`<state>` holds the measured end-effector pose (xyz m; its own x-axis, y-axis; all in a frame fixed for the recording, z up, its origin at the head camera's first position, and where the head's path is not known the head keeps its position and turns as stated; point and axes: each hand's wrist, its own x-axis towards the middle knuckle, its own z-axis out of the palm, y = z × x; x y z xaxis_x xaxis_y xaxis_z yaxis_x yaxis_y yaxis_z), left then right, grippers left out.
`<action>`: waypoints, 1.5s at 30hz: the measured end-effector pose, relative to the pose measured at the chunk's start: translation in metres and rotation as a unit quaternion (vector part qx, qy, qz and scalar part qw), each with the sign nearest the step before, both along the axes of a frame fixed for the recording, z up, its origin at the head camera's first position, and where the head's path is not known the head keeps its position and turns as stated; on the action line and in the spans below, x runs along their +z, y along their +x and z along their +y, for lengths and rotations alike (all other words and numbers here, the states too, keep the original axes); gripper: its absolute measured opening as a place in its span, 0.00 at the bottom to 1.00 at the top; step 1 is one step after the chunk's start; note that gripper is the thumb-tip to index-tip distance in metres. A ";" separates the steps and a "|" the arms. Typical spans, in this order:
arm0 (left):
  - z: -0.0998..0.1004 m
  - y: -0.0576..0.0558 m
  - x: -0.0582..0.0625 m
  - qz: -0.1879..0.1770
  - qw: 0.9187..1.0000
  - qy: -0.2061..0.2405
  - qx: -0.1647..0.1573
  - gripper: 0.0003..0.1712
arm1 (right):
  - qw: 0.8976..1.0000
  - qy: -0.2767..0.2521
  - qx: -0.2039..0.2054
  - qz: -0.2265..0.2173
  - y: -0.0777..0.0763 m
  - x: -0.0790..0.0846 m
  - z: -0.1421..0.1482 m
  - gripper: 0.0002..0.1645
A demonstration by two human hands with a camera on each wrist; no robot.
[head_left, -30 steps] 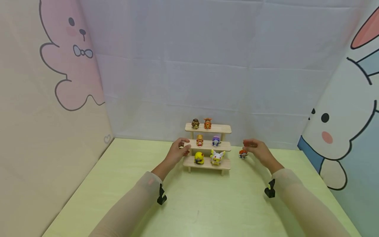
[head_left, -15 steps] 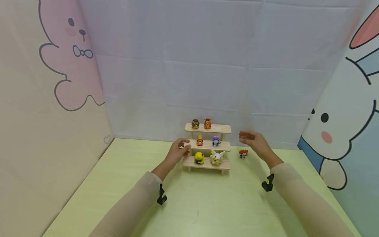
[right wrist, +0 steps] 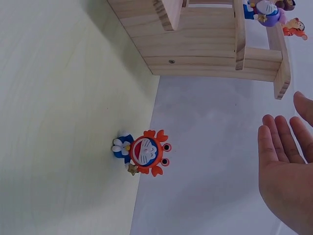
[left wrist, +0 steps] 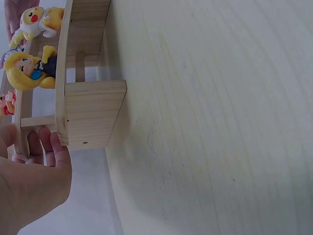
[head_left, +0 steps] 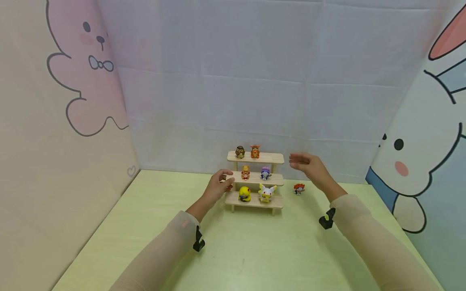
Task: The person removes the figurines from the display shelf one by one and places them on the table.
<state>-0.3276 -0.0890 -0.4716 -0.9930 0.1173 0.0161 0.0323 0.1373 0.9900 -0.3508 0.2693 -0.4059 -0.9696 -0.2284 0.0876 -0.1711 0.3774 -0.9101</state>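
A three-tier wooden display shelf point(head_left: 273, 157) stands at the back of the table. My left hand point(head_left: 215, 187) grips the left end of its middle tier; in the left wrist view the fingers point(left wrist: 61, 154) curl around the board's end. My right hand point(head_left: 312, 167) is raised right of the top tier, fingers extended and holding nothing. On the table below it stands a blue-and-white figurine with an orange crab hat point(right wrist: 145, 152). The shelf carries an owl figurine point(head_left: 240, 152) and a tiger figurine point(head_left: 255, 152) on top.
The middle tier bears a red-clad figurine point(head_left: 245, 173) and a purple-hatted one point(head_left: 265, 173). A yellow figurine point(head_left: 244, 194) and a white long-eared one point(head_left: 267, 192) sit on the bottom tier. White cloth point(head_left: 218, 101) hangs close behind the shelf.
My right hand has risen away from the crab-hat figurine and moved a little left toward the shelf's top tier. The left hand stays put at the shelf.
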 end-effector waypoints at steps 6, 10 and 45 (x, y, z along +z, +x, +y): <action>0.000 0.000 0.000 0.003 1.000 0.002 -0.002 0.14 | 1.000 0.015 -0.008 0.018 -0.003 0.006 -0.007 0.33; -0.001 -0.001 -0.002 0.003 1.000 0.005 -0.003 0.14 | 1.000 0.013 -0.007 0.023 -0.008 0.009 -0.010 0.31; 0.000 0.001 0.001 0.001 1.000 0.003 -0.004 0.14 | 0.998 -0.012 0.064 -0.003 -0.023 0.034 -0.081 0.33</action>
<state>-0.3261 -0.0895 -0.4709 -0.9921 0.1241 0.0193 0.0357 0.1309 0.9908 -0.3742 0.1882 -0.3718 -0.9332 -0.3483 0.0883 -0.2105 0.3306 -0.9200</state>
